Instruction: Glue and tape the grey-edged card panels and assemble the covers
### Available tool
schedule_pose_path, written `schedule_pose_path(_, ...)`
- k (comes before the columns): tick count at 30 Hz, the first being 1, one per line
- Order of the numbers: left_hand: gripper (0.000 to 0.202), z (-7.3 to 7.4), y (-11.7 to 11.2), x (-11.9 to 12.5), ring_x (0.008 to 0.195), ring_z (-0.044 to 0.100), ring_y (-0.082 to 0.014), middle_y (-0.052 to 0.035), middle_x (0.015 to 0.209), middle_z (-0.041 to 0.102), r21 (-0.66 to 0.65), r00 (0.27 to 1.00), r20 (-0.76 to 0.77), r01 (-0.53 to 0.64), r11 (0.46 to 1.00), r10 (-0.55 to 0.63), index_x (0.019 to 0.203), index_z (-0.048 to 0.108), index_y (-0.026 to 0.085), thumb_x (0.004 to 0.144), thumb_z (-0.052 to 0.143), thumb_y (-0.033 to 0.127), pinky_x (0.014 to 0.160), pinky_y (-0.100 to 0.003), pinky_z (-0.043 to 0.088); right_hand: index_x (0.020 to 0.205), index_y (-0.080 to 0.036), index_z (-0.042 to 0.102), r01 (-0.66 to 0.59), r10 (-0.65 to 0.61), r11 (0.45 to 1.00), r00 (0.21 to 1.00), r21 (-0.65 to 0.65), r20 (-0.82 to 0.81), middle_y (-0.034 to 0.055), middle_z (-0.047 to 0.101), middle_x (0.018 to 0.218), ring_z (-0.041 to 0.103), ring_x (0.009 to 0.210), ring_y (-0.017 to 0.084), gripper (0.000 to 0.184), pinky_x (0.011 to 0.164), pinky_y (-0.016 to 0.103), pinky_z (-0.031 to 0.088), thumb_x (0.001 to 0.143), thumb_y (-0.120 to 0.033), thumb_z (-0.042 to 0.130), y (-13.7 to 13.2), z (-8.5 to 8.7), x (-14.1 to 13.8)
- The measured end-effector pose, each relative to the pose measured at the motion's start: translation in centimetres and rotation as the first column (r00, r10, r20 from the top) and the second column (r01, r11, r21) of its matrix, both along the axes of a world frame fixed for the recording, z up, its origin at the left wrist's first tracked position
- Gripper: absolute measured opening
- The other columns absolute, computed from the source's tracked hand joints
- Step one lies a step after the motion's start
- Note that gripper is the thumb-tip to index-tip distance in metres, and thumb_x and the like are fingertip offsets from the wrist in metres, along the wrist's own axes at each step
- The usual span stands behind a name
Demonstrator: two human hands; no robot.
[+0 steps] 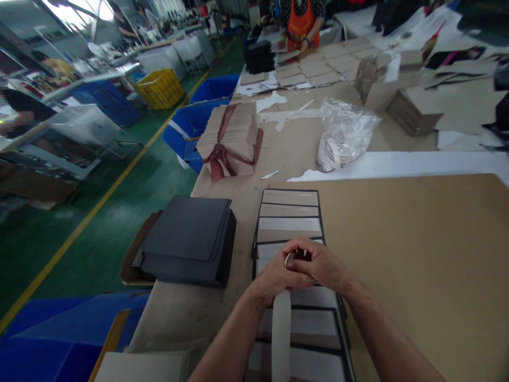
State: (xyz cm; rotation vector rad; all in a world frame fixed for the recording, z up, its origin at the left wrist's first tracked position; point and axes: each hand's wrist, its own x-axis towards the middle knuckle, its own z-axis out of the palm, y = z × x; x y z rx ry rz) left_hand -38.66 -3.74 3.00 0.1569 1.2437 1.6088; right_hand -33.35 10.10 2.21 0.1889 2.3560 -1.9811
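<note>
A long, flat, pale strip runs from the bottom edge of the view up into my hands, with a small curl of it showing between the fingers. My left hand is closed around the strip. Close against it, my right hand pinches at the curled part, fingertips meeting the left ones. Beneath both hands lies a row of black-edged panels with whitish and beige bands, partly hidden by my hands and forearms.
To the left sits a stack of black boards. Farther back are a ribbon-tied bundle of beige boards and a clear plastic bag. Blue bins stand beside the table edge. A person in an orange apron works at the far end.
</note>
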Motion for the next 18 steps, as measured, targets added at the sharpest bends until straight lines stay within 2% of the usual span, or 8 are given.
schedule_pose_path(2,0.065,-0.3,-0.3,0.0,0.052,0.045,-0.0040,0.0046,0.076,0.057,-0.010,0.999,0.020,0.034,0.999,-0.033,0.109,0.059,0.018,0.050,0.086,0.018,0.049,-0.017,0.032,0.077,-0.022,0.067,-0.088,0.087,0.995,0.996,-0.052,-0.026,0.0001,0.066,0.088,0.059,0.083,0.016,0.001,0.075,0.029,0.044,0.076,-0.023,0.067,0.5,0.1,0.2)
schedule_pose_path(4,0.065,-0.5,-0.6,0.0,0.049,0.045,-0.0047,0.0056,0.070,0.056,-0.023,0.997,0.038,0.063,0.998,-0.062,0.112,0.057,0.019,0.053,0.086,0.024,0.047,-0.017,0.032,0.072,-0.021,0.066,-0.108,0.110,0.989,0.994,-0.106,0.011,-0.0007,0.065,0.080,0.058,0.076,0.015,0.011,0.070,0.027,0.044,0.080,-0.028,0.065,0.9,-0.1,0.4)
schedule_pose_path(9,0.045,-0.3,-0.9,0.5,0.054,0.060,-0.0117,-0.0026,0.073,0.066,-0.130,0.990,0.078,0.130,0.983,-0.120,0.099,0.062,0.014,0.067,0.077,0.041,0.052,-0.022,0.043,0.069,-0.019,0.064,0.076,-0.072,0.997,0.989,-0.027,0.132,-0.0027,0.057,0.058,0.051,0.057,0.013,0.030,0.056,0.026,0.038,0.086,-0.042,0.056,1.7,-1.2,0.7)
schedule_pose_path(12,0.041,-0.5,-0.9,1.0,0.041,0.047,-0.0074,0.0005,0.061,0.060,-0.191,0.995,0.073,0.076,0.979,-0.063,0.089,0.065,0.011,0.074,0.067,0.049,0.048,-0.024,0.045,0.092,-0.021,0.072,0.156,-0.157,0.987,0.987,0.028,0.044,0.0020,0.068,0.082,0.060,0.076,0.018,0.025,0.070,0.030,0.045,0.088,-0.039,0.055,2.0,-1.1,1.1)
schedule_pose_path(15,0.040,-0.8,-0.7,1.3,0.040,0.042,-0.0068,0.0021,0.057,0.056,-0.220,0.998,0.066,0.006,0.975,0.009,0.084,0.066,0.012,0.076,0.065,0.051,0.044,-0.023,0.043,0.118,-0.028,0.065,0.307,-0.306,0.952,0.943,-0.017,-0.132,0.0052,0.062,0.122,0.058,0.095,0.019,0.034,0.081,0.032,0.047,0.086,-0.039,0.063,1.6,1.5,2.4)
schedule_pose_path(16,0.038,-0.9,-0.6,1.4,0.041,0.044,-0.0070,0.0017,0.056,0.056,-0.231,0.998,0.053,-0.025,0.973,0.038,0.081,0.065,0.012,0.076,0.067,0.050,0.043,-0.022,0.041,0.119,-0.029,0.064,0.254,-0.270,0.961,0.947,-0.108,-0.175,0.0053,0.059,0.124,0.058,0.095,0.018,0.036,0.080,0.032,0.047,0.085,-0.042,0.065,1.3,3.0,3.0)
schedule_pose_path(17,0.038,-0.9,-0.4,1.5,0.042,0.046,-0.0072,0.0010,0.055,0.057,-0.240,0.996,0.046,-0.059,0.969,0.073,0.077,0.065,0.012,0.074,0.069,0.049,0.043,-0.021,0.040,0.114,-0.029,0.066,0.110,-0.161,0.967,0.963,-0.230,-0.217,0.0052,0.061,0.118,0.058,0.093,0.018,0.035,0.078,0.031,0.048,0.084,-0.047,0.065,0.7,4.5,3.8)
schedule_pose_path(18,0.037,-0.9,-0.3,1.5,0.044,0.048,-0.0073,0.0001,0.056,0.059,-0.246,0.992,0.051,-0.101,0.964,0.116,0.075,0.065,0.011,0.072,0.072,0.048,0.044,-0.020,0.041,0.108,-0.029,0.068,-0.100,0.000,0.931,0.962,-0.351,-0.274,0.0048,0.064,0.108,0.059,0.089,0.018,0.036,0.075,0.031,0.049,0.083,-0.055,0.064,0.1,6.0,4.6)
